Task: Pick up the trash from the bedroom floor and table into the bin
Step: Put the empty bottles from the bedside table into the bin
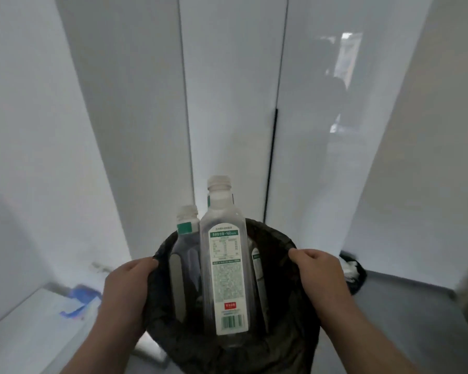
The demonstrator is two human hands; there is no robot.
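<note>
Several tall clear plastic bottles (224,265) stand in round black-bagged bin (277,236), necks above rim. Person's left hand (127,290) & right hand (319,276) grip rim; any tilt cd spill bottles.

Tall glossy white wardrobe doors (227,103) rise beyond the left hand (125,290) and right hand (319,273). A thin black vertical handle strip (271,163) runs above the right hand, slightly inward of it; higher still, a dim blurred reflection (341,85) shows in one door.
</note>
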